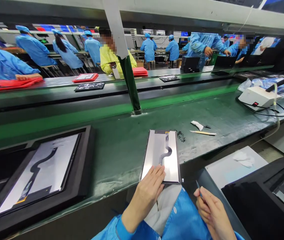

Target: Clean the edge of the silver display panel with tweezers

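We rest our left hand (pixel 147 190) flat on the screen panel (pixel 154 146) at the near edge of the desk (pixel 116 146) — our right hand (pixel 211 210), apart from it, pinches a thin tool (pixel 198 184).

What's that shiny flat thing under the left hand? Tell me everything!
It's a thin, rectangular panel, silvery-white and glossy with dark edges. A dark, curvy ribbon, orange-edged at its far end, runs along it. It lies on the green table, its near end jutting past the edge. The left hand rests on it.
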The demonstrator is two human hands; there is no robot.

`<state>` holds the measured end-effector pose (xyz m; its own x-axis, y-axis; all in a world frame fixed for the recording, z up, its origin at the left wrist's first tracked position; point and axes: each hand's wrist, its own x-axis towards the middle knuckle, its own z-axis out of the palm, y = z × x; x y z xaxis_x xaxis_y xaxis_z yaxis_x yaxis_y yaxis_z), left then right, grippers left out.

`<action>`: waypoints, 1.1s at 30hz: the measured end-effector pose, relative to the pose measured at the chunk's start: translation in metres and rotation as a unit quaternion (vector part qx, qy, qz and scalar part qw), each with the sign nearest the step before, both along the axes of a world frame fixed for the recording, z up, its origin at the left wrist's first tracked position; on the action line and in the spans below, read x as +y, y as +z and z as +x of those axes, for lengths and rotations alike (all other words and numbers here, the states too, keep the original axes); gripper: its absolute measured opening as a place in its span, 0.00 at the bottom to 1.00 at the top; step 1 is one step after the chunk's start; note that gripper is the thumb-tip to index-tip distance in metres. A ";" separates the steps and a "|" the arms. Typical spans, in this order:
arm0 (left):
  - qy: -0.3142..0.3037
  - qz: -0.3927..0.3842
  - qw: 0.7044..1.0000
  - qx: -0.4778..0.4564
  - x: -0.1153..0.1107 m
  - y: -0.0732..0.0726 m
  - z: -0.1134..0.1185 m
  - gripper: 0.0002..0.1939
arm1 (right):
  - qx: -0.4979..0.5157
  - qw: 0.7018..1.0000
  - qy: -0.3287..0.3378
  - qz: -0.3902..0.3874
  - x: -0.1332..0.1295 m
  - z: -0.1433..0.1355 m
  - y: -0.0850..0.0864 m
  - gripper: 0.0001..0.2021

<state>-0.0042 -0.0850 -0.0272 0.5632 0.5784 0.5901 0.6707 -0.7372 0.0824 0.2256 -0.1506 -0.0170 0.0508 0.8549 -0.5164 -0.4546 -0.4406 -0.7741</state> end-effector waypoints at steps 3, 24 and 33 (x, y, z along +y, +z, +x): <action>0.000 0.000 1.000 0.001 0.000 -0.001 0.000 0.17 | 0.000 1.000 -0.005 0.000 0.000 0.003 0.001 0.26; -0.001 -0.010 1.000 -0.007 -0.001 0.001 0.000 0.18 | -0.028 0.998 -0.060 0.003 0.004 0.015 0.024 0.29; -0.012 -0.087 0.995 -0.049 -0.003 0.009 -0.002 0.14 | -0.063 0.996 0.026 0.049 0.003 0.008 0.031 0.27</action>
